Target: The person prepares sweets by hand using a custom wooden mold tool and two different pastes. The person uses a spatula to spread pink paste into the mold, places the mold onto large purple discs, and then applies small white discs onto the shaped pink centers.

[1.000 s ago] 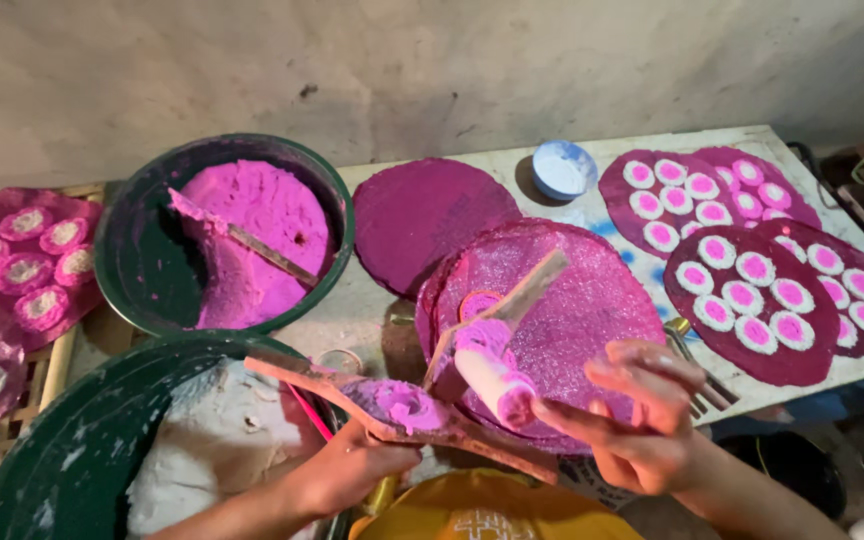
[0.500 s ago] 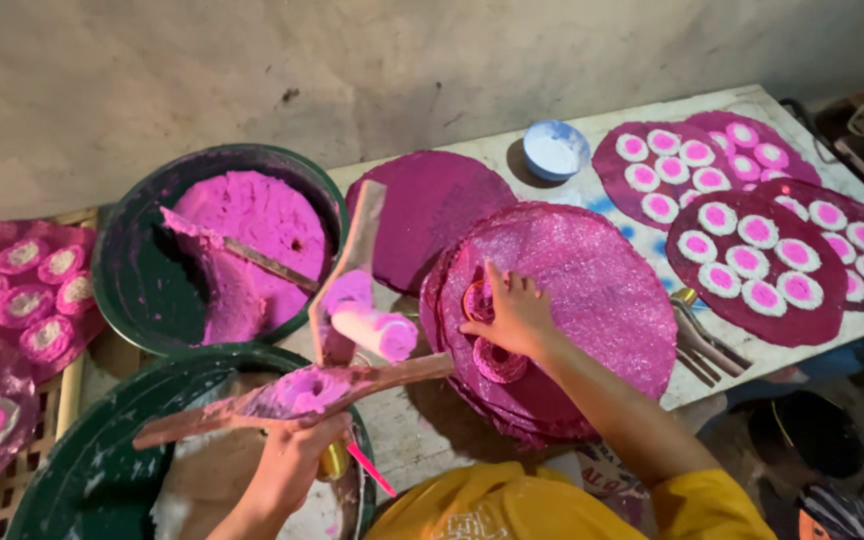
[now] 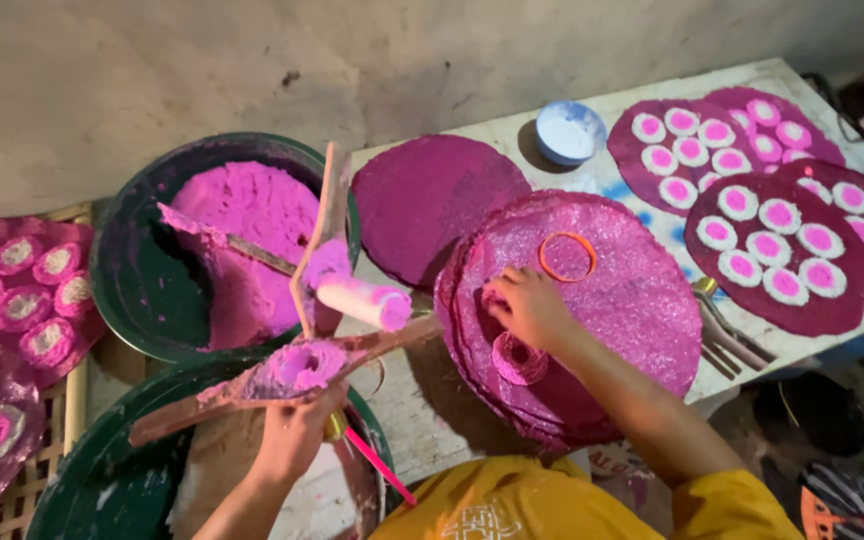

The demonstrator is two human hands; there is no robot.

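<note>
The thin, glittery magenta disc [image 3: 592,300] topping a stack under the pressing, unclenched right hand [image 3: 532,310] looks soft, light and tearable — best lifted by its rim — while the left hand [image 3: 297,435] grips a paste-smeared wooden press tool [image 3: 302,365] over the green basin [image 3: 72,490] on the surface [image 3: 432,420].

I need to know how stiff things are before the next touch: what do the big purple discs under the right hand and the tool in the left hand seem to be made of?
The stacked purple discs look like thin, flexible sheets with a grainy, glittering surface, possibly coated paper or fibre; their edges layer loosely. The tool in the left hand looks like rough wooden sticks, caked with matte pink paste.
</note>
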